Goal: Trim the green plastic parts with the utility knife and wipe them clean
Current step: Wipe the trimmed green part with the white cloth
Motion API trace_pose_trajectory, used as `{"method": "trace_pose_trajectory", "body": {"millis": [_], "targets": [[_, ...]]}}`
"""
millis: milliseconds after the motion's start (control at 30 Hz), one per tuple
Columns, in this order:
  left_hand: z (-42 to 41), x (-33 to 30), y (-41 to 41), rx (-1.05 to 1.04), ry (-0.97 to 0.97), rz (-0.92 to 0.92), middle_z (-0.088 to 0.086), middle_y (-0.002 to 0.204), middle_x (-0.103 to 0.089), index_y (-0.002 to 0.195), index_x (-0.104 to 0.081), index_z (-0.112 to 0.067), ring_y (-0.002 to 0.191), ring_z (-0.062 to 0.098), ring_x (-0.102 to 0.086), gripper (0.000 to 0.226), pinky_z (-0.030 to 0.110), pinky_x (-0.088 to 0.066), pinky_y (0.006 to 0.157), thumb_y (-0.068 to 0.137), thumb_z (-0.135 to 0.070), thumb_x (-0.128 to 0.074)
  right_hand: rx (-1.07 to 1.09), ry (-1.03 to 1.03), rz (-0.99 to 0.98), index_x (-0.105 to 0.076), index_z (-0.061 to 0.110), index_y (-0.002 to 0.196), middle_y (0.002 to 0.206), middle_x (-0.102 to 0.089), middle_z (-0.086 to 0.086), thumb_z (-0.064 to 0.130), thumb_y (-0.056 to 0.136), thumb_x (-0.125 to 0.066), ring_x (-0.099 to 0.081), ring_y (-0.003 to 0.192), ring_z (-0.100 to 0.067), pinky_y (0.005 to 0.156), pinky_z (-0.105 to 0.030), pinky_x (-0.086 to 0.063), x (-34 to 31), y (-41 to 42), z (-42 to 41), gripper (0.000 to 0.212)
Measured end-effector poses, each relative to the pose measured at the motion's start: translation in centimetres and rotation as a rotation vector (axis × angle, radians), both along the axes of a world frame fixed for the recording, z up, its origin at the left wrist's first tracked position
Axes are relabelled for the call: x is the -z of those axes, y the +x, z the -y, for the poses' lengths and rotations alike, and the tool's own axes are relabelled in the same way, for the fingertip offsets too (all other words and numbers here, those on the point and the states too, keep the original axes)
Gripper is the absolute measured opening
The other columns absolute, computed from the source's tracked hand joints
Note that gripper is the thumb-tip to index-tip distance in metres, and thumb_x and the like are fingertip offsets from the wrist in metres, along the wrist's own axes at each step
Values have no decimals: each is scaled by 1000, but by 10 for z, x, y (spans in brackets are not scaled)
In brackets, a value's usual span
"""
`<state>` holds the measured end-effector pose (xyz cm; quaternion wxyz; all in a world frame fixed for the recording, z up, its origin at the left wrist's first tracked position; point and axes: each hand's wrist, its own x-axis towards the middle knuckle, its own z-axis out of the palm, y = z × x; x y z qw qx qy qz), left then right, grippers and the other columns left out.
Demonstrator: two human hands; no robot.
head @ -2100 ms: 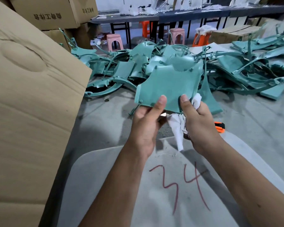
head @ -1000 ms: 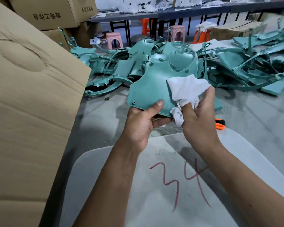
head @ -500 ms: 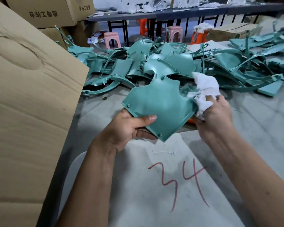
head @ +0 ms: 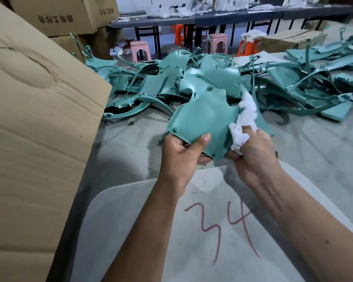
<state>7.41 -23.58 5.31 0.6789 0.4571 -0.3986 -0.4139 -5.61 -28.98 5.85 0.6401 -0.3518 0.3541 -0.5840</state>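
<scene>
A flat green plastic panel [head: 202,119] with small screw holes is held up in front of me. My left hand [head: 181,153] grips its lower left edge, thumb on the face. My right hand [head: 255,153] holds a crumpled white cloth [head: 245,121] against the panel's right edge. A large heap of green plastic parts [head: 212,78] lies on the floor beyond. The utility knife is hidden from view.
A big cardboard box [head: 33,129] stands close on the left, with more boxes [head: 55,15] behind it. A white board marked 34 [head: 218,231] lies under my arms. Plastic stools [head: 140,50] and a long dark table [head: 222,17] stand at the back.
The panel has been turned in my left hand and lifted a little. My right hand has wiped the cloth across its face to the right edge. The orange knife is now covered by my hand.
</scene>
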Motion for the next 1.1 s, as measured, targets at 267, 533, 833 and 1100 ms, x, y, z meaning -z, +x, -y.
{"method": "trace_pose_trajectory", "body": {"millis": [267, 533, 833, 1100], "targets": [[5, -4, -6, -108, -19, -246, 8, 113, -76, 112, -72, -13, 108, 31, -71, 20, 48, -60, 87, 94, -4, -68, -79, -221, -313, -57, -14, 95, 78, -61, -25, 9, 104, -56, -53, 70, -22, 65, -33, -45, 9, 21, -21, 25], [4, -10, 7, 136, 54, -147, 8, 108, -77, 113, -71, -16, 96, 27, -74, 24, 42, -60, 71, 92, -3, -68, 79, -55, -21, -55, 5, 94, 72, -49, -12, 33, 106, -57, -48, 61, -19, 57, -30, -44, -4, 17, -21, 30], [-8, -14, 22, 330, 79, 32, -1, 107, -78, 115, -67, -19, 95, 17, -75, 34, 30, -60, 64, 85, -4, -72, 119, 149, 43, -52, 16, 62, 52, -43, -3, 37, 106, -54, -38, 45, -19, 53, -23, -40, -6, -15, 13, 49], [-21, -14, 48, 481, 124, 128, 6, 121, -74, 120, -70, -20, 112, 25, -70, 43, 35, -60, 81, 80, -5, -76, -12, 243, -24, -60, 18, 76, 78, -62, -6, 47, 105, -52, -51, 60, -23, 63, -45, -57, -16, -32, 20, 42]]}}
